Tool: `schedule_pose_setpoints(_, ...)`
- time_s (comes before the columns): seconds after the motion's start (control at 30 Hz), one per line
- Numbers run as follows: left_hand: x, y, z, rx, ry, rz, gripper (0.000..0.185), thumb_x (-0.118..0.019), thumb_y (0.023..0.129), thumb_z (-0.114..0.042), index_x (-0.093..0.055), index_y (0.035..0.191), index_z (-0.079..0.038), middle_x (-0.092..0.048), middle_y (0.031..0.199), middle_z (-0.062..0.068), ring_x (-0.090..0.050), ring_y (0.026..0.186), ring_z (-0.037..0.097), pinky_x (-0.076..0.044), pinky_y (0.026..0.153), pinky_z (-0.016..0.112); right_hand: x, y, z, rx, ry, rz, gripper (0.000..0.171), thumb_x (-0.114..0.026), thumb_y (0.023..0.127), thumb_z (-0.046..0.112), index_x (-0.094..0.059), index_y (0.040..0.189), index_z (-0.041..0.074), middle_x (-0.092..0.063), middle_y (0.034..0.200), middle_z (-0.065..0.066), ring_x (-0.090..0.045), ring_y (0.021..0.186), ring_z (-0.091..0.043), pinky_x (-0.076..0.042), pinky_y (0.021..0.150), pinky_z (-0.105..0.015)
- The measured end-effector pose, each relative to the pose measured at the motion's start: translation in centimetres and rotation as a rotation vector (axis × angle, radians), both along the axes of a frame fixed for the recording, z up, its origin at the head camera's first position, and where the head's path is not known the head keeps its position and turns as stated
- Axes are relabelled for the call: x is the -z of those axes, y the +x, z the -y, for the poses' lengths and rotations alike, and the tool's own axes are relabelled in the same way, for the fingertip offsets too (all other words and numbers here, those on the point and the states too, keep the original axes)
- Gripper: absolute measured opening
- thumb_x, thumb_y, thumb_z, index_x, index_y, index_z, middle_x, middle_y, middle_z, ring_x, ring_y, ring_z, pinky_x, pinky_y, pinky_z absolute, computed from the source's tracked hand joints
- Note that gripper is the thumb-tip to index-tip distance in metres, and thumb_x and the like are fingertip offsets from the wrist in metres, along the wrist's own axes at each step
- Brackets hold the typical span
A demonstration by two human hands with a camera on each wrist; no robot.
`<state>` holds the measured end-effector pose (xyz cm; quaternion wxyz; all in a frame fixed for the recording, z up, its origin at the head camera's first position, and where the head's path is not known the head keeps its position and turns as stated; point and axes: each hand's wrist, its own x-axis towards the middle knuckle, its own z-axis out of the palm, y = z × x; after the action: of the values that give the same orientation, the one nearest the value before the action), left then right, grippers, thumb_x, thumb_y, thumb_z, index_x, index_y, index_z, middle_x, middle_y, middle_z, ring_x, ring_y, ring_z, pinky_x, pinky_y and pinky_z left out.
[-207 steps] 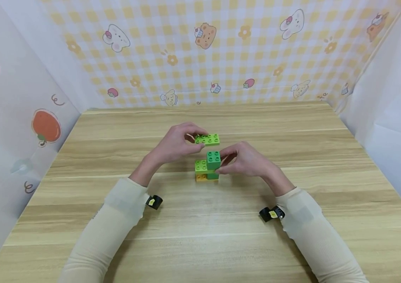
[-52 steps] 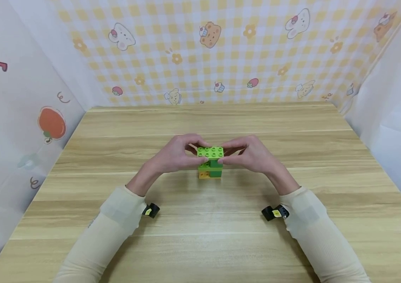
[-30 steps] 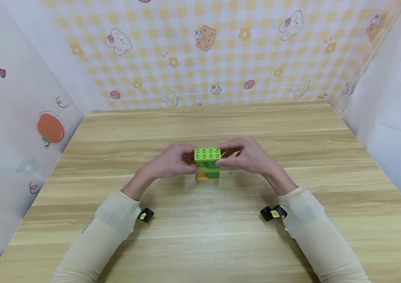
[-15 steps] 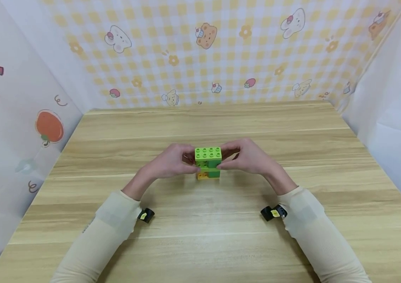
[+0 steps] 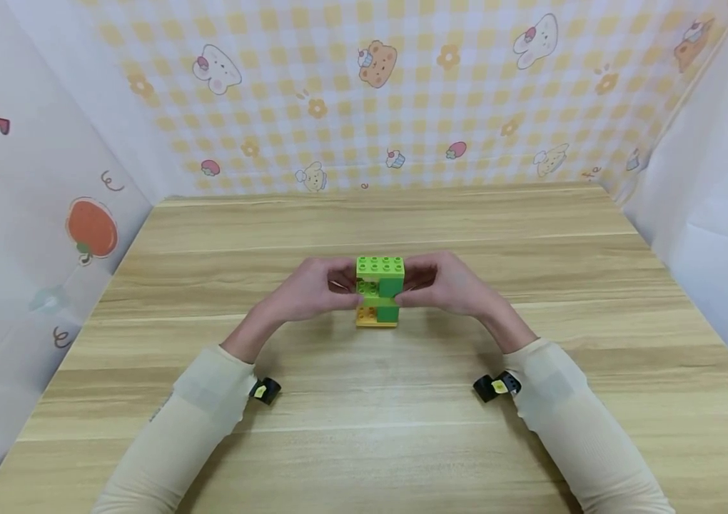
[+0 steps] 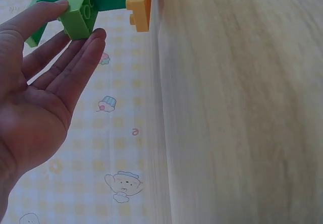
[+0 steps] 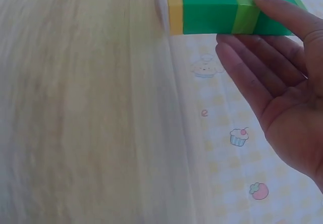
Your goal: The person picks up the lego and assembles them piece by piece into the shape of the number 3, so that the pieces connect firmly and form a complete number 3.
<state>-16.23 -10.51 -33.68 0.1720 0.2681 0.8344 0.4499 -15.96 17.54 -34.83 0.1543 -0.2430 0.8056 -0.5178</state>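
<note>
A stack of toy building bricks is in the middle of the head view. An orange brick (image 5: 367, 325) forms its base, with a dark green brick (image 5: 387, 314) on the base's right half. Above that lie a lime-green brick (image 5: 378, 302), another dark green brick (image 5: 391, 287) and a lime-green top brick (image 5: 380, 267). My left hand (image 5: 312, 289) pinches the middle lime-green brick at its left end, thumb in front. From the other end, my right hand (image 5: 450, 287) pinches the same layer. Both wrist views show thumb and fingertips on that lime-green layer (image 6: 78, 12).
The wooden table (image 5: 377, 442) stretches around the stack. Behind it hangs a yellow checked cloth (image 5: 364, 100), and white cloths (image 5: 17, 214) close off the sides. A black wrist camera (image 5: 265, 390) sits at each sleeve cuff.
The lime-green brick my left hand held earlier now tops the stack. Both hands have moved down to the middle layer. Just now the stack's upper part has shifted up in view.
</note>
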Motion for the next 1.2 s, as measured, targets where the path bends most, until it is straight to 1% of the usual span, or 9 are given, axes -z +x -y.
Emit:
schedule_pose_setpoints(0.2, 0.1, -0.3, 0.5, -0.040, 0.049, 0.001, 0.035, -0.079, 0.094, -0.016, -0.073, 0.125, -0.004, -0.076, 0.112, 0.011, -0.073, 0.099, 0.022, -0.061, 0.086, 0.033, 0.0, -0.1, 0.2, 0.080, -0.044, 0.037, 0.050, -0.086, 0.089, 0.014, -0.070, 0.136, 0.006, -0.078, 0.115, -0.012, -0.075, 0.103, -0.024, -0.062, 0.086, -0.029)
schedule_pose_setpoints(0.3, 0.3, -0.4, 0.8, -0.083, 0.070, 0.022, 0.035, -0.078, 0.094, -0.020, -0.074, 0.126, -0.006, -0.077, 0.113, 0.010, -0.072, 0.099, 0.022, -0.059, 0.082, 0.031, 0.1, -0.3, 0.4, 0.108, -0.077, 0.062, 0.051, -0.084, 0.091, 0.014, -0.067, 0.139, 0.006, -0.077, 0.118, -0.014, -0.075, 0.105, -0.023, -0.061, 0.085, -0.027)
schedule_pose_setpoints(0.43, 0.4, -0.8, 1.2, -0.132, 0.079, 0.065, 0.037, -0.077, 0.095, -0.023, -0.074, 0.128, -0.007, -0.076, 0.118, 0.010, -0.071, 0.102, 0.022, -0.059, 0.083, 0.028, 0.2, -0.4, 1.0, 0.144, -0.119, 0.115, 0.054, -0.082, 0.092, 0.014, -0.063, 0.143, 0.006, -0.077, 0.120, -0.017, -0.076, 0.106, -0.021, -0.062, 0.086, -0.028)
schedule_pose_setpoints(0.53, 0.3, -1.2, 1.4, -0.147, 0.101, 0.101, 0.037, -0.076, 0.096, -0.022, -0.073, 0.129, -0.005, -0.076, 0.120, 0.011, -0.072, 0.104, 0.023, -0.061, 0.089, 0.032, 0.1, -0.6, 1.4, 0.180, -0.152, 0.160, 0.055, -0.081, 0.094, 0.014, -0.059, 0.144, 0.007, -0.077, 0.120, -0.019, -0.078, 0.104, -0.020, -0.063, 0.089, -0.034)
schedule_pose_setpoints(0.63, 0.1, -1.6, 1.4, -0.159, 0.128, 0.136, 0.037, -0.076, 0.097, -0.022, -0.072, 0.129, -0.004, -0.076, 0.121, 0.013, -0.074, 0.105, 0.024, -0.061, 0.095, 0.040, 0.1, -0.9, 1.6, 0.207, -0.199, 0.203, 0.053, -0.079, 0.095, 0.012, -0.056, 0.142, 0.006, -0.077, 0.119, -0.021, -0.079, 0.099, -0.022, -0.063, 0.092, -0.044)
schedule_pose_setpoints(0.73, 0.2, -1.8, 1.5, -0.176, 0.142, 0.174, 0.038, -0.075, 0.099, -0.022, -0.071, 0.131, -0.003, -0.075, 0.122, 0.015, -0.075, 0.107, 0.030, -0.060, 0.099, 0.047, 0.2, -1.3, 1.8, 0.218, -0.230, 0.235, 0.050, -0.077, 0.096, 0.011, -0.055, 0.139, 0.003, -0.077, 0.118, -0.023, -0.080, 0.094, -0.023, -0.061, 0.093, -0.052)
schedule_pose_setpoints(0.83, 0.4, -2.2, 1.4, -0.203, 0.137, 0.201, 0.038, -0.074, 0.100, -0.024, -0.071, 0.132, -0.005, -0.075, 0.122, 0.014, -0.076, 0.110, 0.033, -0.060, 0.100, 0.046, 0.2, -1.7, 2.0, 0.222, -0.238, 0.247, 0.047, -0.076, 0.097, 0.010, -0.054, 0.138, 0.001, -0.077, 0.117, -0.023, -0.080, 0.090, -0.022, -0.061, 0.093, -0.054)
schedule_pose_setpoints(0.97, 0.8, -2.6, 1.3, -0.239, 0.146, 0.223, 0.035, -0.074, 0.100, -0.024, -0.072, 0.130, -0.006, -0.077, 0.122, 0.013, -0.077, 0.109, 0.032, -0.060, 0.099, 0.042, 0.3, -2.0, 2.1, 0.235, -0.248, 0.268, 0.045, -0.073, 0.099, 0.008, -0.054, 0.139, 0.001, -0.078, 0.114, -0.019, -0.080, 0.087, -0.022, -0.061, 0.092, -0.053)
schedule_pose_setpoints(1.2, 1.6, -3.0, 1.0, -0.288, 0.189, 0.269, 0.031, -0.073, 0.100, -0.015, -0.072, 0.127, -0.001, -0.077, 0.119, 0.018, -0.077, 0.106, 0.034, -0.063, 0.093, 0.040, 1.3, -2.7, 2.6, 0.250, -0.288, 0.339, 0.042, -0.071, 0.100, 0.007, -0.054, 0.138, -0.001, -0.081, 0.102, -0.008, -0.080, 0.086, -0.021, -0.062, 0.091, -0.049)
